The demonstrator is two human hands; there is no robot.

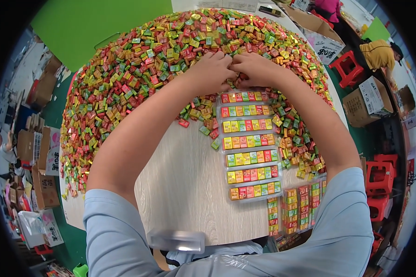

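Small packets [162, 48] lie around left hand [211, 73] and right hand [258, 70], whose grip I cannot tell.

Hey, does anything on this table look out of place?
Mildly, yes: a clear plastic tray lies at the near edge of the table, apparently overhanging it, away from the neat row of filled trays. A few wrapped pieces lie just outside the pile. No damage is evident.

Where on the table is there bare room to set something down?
One broad patch: pale wood-grain tabletop between your left forearm and the column of filled clear plastic trays, with another clear plastic tray by its near edge. Crowded: the far side, under a heap of small red, yellow and green packets, and right of the column.
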